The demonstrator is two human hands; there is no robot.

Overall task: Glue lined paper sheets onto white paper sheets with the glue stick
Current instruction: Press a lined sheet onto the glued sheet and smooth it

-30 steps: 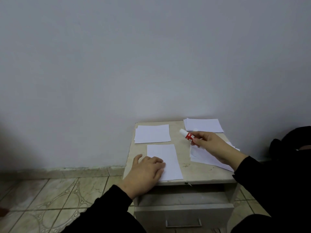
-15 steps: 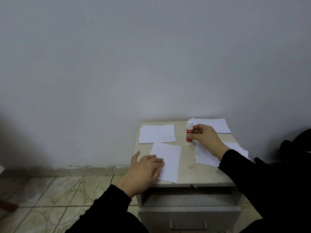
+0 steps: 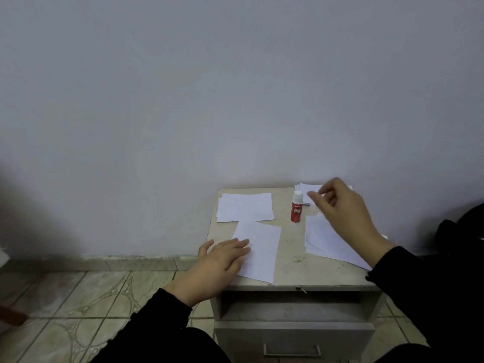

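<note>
Right hand (image 3: 343, 213) released glue stick (image 3: 296, 207), upright beside fingers (image 3: 315, 199).

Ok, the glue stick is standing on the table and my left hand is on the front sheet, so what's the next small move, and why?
Probably pick one sheet off the far right stack. Your right hand holds nothing and hovers beside it, fingers loosely curled. The glue stick stands upright and capped, while your left hand rests flat on the front sheet, ready to receive another.
</note>
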